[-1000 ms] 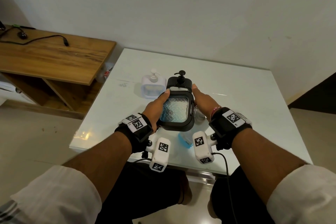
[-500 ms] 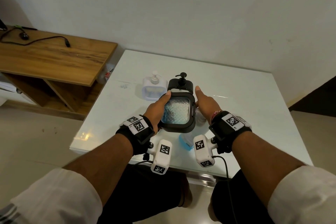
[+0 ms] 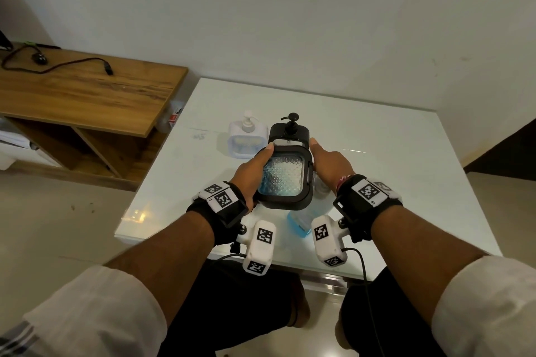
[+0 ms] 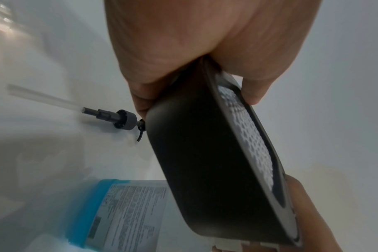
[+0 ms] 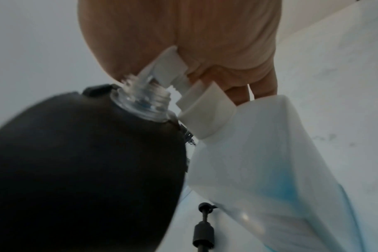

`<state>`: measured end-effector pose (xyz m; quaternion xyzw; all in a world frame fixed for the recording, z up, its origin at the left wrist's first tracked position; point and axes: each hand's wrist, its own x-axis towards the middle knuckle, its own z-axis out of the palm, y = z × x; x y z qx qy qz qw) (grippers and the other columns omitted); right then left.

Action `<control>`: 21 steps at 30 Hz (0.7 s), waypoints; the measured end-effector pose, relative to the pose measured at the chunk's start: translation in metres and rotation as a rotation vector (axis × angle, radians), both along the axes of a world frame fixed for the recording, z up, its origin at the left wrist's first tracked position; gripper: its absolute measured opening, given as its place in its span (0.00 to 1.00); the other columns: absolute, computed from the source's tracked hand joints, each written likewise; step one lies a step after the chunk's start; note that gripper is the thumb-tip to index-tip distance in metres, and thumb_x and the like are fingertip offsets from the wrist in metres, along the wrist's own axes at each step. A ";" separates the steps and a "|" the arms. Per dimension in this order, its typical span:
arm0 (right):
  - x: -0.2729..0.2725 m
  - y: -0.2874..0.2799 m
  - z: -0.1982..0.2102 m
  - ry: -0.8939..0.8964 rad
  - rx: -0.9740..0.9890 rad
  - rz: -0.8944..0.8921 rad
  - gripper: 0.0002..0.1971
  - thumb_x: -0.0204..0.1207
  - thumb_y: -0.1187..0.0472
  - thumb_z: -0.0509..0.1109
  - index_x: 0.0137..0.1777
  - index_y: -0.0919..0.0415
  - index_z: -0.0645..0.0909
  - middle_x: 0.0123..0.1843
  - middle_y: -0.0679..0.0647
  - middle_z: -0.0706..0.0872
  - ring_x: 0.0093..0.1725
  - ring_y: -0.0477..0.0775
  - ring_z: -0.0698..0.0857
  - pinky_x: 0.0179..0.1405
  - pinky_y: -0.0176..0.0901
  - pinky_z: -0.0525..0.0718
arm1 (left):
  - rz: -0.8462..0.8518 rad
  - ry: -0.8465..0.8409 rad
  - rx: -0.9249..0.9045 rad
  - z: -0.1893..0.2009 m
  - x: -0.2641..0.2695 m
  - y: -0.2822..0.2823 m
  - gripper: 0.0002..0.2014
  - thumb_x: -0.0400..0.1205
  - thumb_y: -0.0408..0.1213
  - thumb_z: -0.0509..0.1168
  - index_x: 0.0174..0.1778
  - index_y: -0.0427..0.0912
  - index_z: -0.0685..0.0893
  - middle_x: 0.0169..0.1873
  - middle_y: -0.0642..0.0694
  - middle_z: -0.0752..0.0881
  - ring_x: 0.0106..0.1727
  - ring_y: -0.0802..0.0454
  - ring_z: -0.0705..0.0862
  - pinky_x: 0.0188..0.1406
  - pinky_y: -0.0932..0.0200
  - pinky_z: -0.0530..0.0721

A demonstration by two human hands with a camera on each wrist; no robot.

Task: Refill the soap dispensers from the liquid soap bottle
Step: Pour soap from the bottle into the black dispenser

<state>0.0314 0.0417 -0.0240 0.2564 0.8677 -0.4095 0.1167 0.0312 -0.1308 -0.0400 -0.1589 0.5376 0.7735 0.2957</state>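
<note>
Nearest us, the liquid soap bottle point(image 3: 301, 219) with its flip cap point(image 5: 205, 109) open leans by the table point(image 3: 377, 182) edge, its spout beside the threaded neck point(image 5: 140, 100) of the black dispenser point(image 3: 285, 175). Left hand point(image 3: 252, 171) is curled round the dispenser's side. Right hand point(image 3: 327, 164) lies along the other side; whether it grips dispenser or bottle we cannot tell. Risk: spout and neck misaligned, soap runs down onto the table. Slick walls could slip. Beyond, a loose black pump point(image 4: 119, 119) lies on the table, then a second black dispenser point(image 3: 290, 130) and the white dispenser point(image 3: 246, 139), both capped, so we judge unfilled.
</note>
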 end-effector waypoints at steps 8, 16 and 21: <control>0.000 0.002 0.004 0.021 -0.041 0.024 0.42 0.82 0.30 0.44 0.66 0.67 0.82 0.69 0.65 0.81 0.64 0.62 0.79 0.62 0.49 0.69 | -0.005 -0.002 0.009 -0.003 0.000 0.000 0.25 0.87 0.57 0.63 0.72 0.43 0.85 0.62 0.40 0.91 0.64 0.40 0.89 0.58 0.49 0.88; 0.001 0.001 -0.002 0.052 0.015 -0.009 0.42 0.81 0.30 0.44 0.55 0.66 0.86 0.60 0.63 0.86 0.58 0.62 0.82 0.55 0.48 0.71 | -0.013 -0.015 -0.008 -0.003 0.000 -0.001 0.24 0.87 0.57 0.63 0.70 0.43 0.86 0.61 0.40 0.92 0.63 0.41 0.90 0.54 0.50 0.89; 0.003 0.002 0.005 0.037 -0.062 -0.012 0.43 0.80 0.29 0.43 0.63 0.66 0.84 0.67 0.64 0.83 0.63 0.62 0.80 0.60 0.49 0.70 | -0.040 -0.025 0.006 -0.004 0.004 -0.001 0.27 0.87 0.60 0.62 0.72 0.44 0.85 0.62 0.40 0.91 0.64 0.40 0.90 0.63 0.46 0.88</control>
